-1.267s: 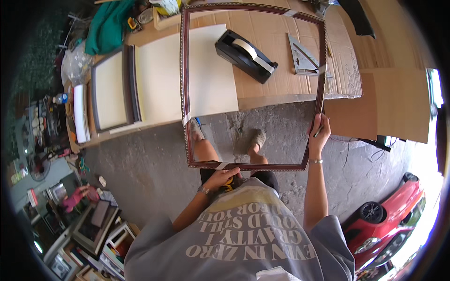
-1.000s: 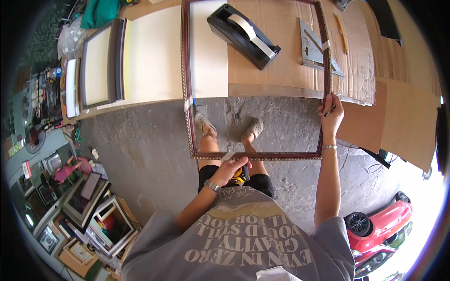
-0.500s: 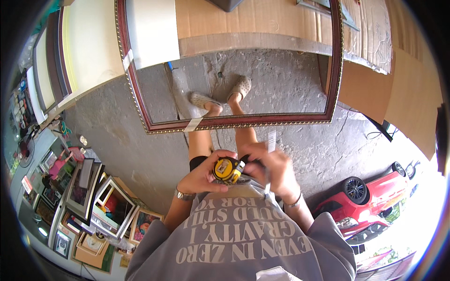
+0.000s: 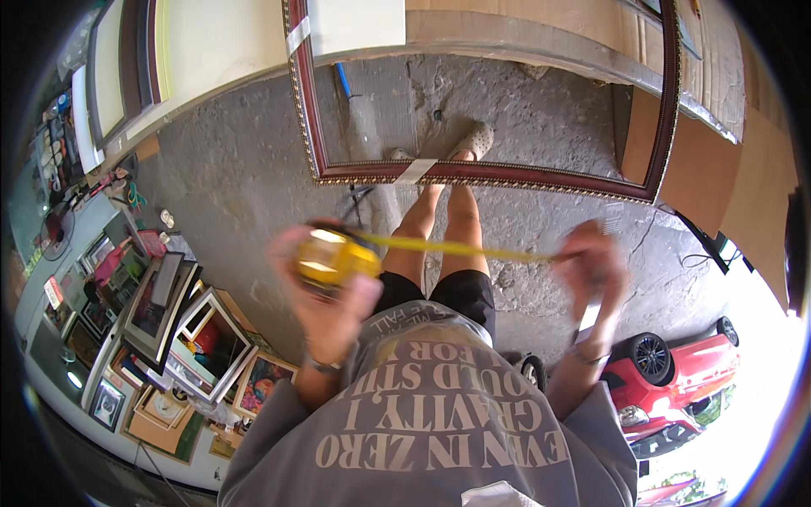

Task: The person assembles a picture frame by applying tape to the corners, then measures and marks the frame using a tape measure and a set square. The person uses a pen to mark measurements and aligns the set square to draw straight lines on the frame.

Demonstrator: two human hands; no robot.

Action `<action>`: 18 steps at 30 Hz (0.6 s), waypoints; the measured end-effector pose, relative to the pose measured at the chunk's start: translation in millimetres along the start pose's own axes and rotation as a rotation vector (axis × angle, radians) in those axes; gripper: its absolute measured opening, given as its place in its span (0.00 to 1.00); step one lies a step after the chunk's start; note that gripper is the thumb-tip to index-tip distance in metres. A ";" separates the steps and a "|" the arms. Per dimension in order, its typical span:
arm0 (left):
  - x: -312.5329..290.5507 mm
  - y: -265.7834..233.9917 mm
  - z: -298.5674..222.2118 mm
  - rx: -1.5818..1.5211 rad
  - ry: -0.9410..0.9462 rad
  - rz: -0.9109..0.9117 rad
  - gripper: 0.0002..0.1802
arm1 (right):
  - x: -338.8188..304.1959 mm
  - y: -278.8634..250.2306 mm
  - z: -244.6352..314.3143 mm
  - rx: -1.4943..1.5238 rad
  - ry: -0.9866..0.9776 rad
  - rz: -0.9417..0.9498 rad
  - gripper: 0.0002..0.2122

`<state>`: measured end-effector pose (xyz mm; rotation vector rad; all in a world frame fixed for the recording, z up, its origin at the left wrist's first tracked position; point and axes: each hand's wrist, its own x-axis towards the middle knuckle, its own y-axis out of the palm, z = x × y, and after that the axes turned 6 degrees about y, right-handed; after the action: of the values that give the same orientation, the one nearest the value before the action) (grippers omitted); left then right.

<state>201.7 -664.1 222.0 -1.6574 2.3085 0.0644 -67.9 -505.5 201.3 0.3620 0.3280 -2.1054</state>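
Head view: yellow tape measure (image 4: 338,264), blade (image 4: 456,248) drawn out.
Left hand (image 4: 331,314) wrapped around the case (image 4: 321,253), left of the legs (image 4: 463,215); right hand (image 4: 596,270), blurred, apparently pinching the blade's end. Taped frame (image 4: 524,179) lies beyond. Blade already extended, apart from frame; remainder not shown.

I'm counting two hands (image 4: 334,317), one tape measure (image 4: 334,256), two clogs (image 4: 476,142), one maroon frame (image 4: 524,178), plus two tape strips (image 4: 415,171) on its left and bottom edges.
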 end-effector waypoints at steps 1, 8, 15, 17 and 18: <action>15.5 -21.1 4.1 -0.124 0.055 -0.228 0.40 | 7.5 -29.1 -6.4 -0.049 0.031 -0.167 0.11; 114.6 -99.5 61.6 -0.026 0.310 -0.422 0.43 | 38.0 -114.3 -63.9 -0.365 0.002 -0.684 0.14; 88.1 -30.6 91.2 -0.029 0.256 -0.295 0.45 | 33.4 -97.1 -73.1 -0.400 -0.036 -0.719 0.14; 85.8 -22.8 91.3 -0.048 0.243 -0.301 0.46 | 32.7 -95.0 -73.7 -0.422 -0.041 -0.745 0.13; 85.4 -21.1 91.1 -0.052 0.242 -0.302 0.46 | 32.5 -93.4 -74.2 -0.445 -0.035 -0.766 0.13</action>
<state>216.0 -730.7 115.2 -2.1255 2.2041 -0.1497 -154.3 -454.4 129.1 -0.0921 1.0192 -2.6698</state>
